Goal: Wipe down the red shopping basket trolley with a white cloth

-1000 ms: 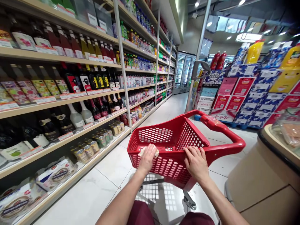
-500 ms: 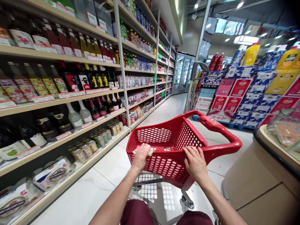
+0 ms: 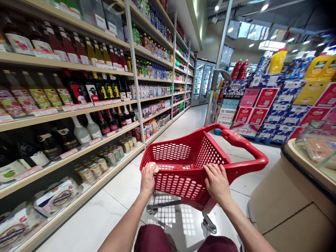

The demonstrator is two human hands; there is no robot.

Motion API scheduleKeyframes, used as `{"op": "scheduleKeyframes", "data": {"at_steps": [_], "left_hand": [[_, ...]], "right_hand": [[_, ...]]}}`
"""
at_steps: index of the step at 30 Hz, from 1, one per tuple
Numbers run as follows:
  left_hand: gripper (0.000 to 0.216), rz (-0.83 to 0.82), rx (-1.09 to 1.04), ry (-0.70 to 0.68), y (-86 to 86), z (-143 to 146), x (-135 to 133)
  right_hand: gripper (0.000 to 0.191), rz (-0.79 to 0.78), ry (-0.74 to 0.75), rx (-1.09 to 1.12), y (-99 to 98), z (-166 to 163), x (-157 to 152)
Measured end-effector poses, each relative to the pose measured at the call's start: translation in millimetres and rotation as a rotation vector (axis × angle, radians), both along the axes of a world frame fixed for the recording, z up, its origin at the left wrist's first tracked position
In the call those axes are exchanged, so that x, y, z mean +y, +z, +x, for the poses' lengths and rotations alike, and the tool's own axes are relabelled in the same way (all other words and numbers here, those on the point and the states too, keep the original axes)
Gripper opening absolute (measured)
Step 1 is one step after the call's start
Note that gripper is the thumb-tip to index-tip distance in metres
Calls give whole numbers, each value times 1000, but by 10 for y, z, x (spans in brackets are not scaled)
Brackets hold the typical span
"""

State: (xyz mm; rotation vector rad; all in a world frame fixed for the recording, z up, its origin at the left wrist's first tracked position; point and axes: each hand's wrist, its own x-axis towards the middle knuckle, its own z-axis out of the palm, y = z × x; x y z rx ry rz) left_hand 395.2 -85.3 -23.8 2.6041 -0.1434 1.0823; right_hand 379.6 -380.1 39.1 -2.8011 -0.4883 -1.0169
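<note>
A red plastic shopping cart (image 3: 181, 182) with perforated sides stands side-on before me, its handle toward the right. My left hand (image 3: 147, 180) is closed around a crumpled whitish cloth (image 3: 156, 169), of which only a small part shows beside the fingers. It presses this onto the near rim at the cart's left corner. Farther right along the same rim, my right hand (image 3: 217, 182) has its fingers hooked over the edge and grips the cart. The basket's visible inside holds no goods.
Shelves of bottles (image 3: 78, 94) and cans (image 3: 96, 169) line the left side. A grey metal post with a handle (image 3: 215, 82) stands behind the cart. Stacked drink cartons (image 3: 278, 105) are at the back right. A rounded beige counter (image 3: 294, 185) stands close on my right.
My left hand has slid left along the near rim with the cloth, reaching the corner. My right hand keeps its grip. The view has shifted slightly.
</note>
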Motion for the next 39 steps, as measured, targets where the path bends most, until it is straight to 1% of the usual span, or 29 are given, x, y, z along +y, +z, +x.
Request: {"op": "scheduleKeyframes", "data": {"at_steps": [1,2,3,5,6,7,9,12,13,15,17,19,20,21,23,25,26,27,29,31,32,33,36,37,38,39], "left_hand": [[38,-11,-29,38,-11,5,-21],[39,3,-44,27,-17,13,-97],[40,39,-46,-28,-17,23,-213],[42,138,-40,-183,-1,40,-459],[42,184,-38,-250,13,41,-533],[42,214,-47,-285,28,34,-551],[42,210,-83,-256,53,1,-422],[44,124,-147,-116,71,-40,-144],[45,112,-156,-98,72,-42,-132],[45,132,-153,-134,59,-28,-273],[45,186,-127,-226,35,3,-514],[45,230,-83,-319,12,24,-641],[46,235,-62,-338,1,25,-623],[47,223,-48,-327,-9,18,-556],[50,159,-40,-228,-17,-6,-373],[54,97,-56,-142,-6,-31,-303],[55,89,-63,-146,6,-40,-352],[56,100,-66,-186,20,-46,-452],[55,148,-61,-319,41,-51,-711],[52,181,-63,-400,43,-55,-860],[50,183,-75,-403,34,-60,-848],[50,174,-88,-379,17,-67,-780],[52,95,-100,-214,-32,-80,-481],[52,62,-95,-165,-33,-79,-448],[53,40,-84,-145,-22,-74,-483],[53,35,-72,-166,1,-65,-584]], "right_hand": [[38,10,-4,-13,-2,-1,15],[38,21,-7,-30,-6,1,26],[38,29,-6,-49,-12,5,31],[38,27,13,-79,-22,17,18],[38,23,22,-89,-25,23,2],[38,18,30,-93,-26,28,-14],[39,18,44,-100,-27,30,-33],[39,38,49,-107,-31,22,-4],[39,47,42,-110,-34,19,15],[38,60,22,-113,-38,10,46],[37,60,18,-109,-38,1,48],[37,51,34,-103,-31,-6,24],[38,47,45,-100,-26,-9,11],[38,44,53,-99,-22,-11,1],[38,47,57,-102,-22,-15,0],[37,59,39,-104,-31,-21,22],[37,67,24,-104,-37,-25,34],[37,75,11,-104,-44,-31,42],[38,81,4,-102,-55,-47,34],[38,79,25,-107,-60,-67,-3],[38,78,36,-111,-60,-79,-25],[38,77,45,-116,-58,-91,-45],[36,83,28,-132,-42,-121,-57],[35,84,12,-133,-31,-127,-47],[34,82,-6,-131,-14,-128,-39],[34,76,-19,-123,8,-124,-36]]}}
